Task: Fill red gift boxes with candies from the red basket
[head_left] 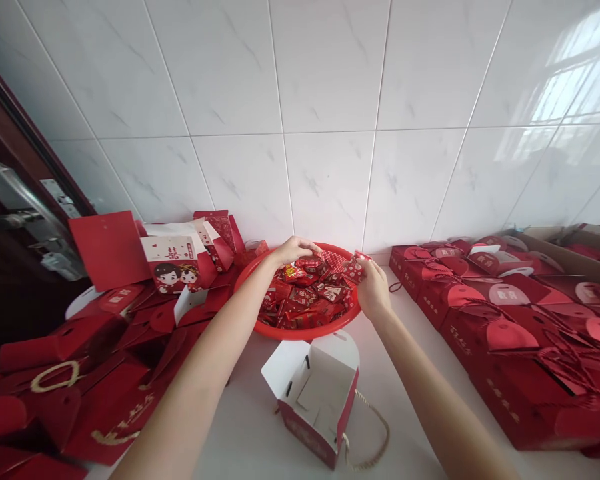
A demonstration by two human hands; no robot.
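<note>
Head view: right of centre, right hand [374, 292] pinches red printed packet [354, 268]; at centre, left hand [295, 249] over round red perforated plastic basket [300, 331], cannot tell its grip.

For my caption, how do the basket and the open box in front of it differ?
The basket is round and wider; the box is angular. The basket holds wrapped packets; none show in the box. The basket is red inside; the box is white. Both are red outside.
</note>
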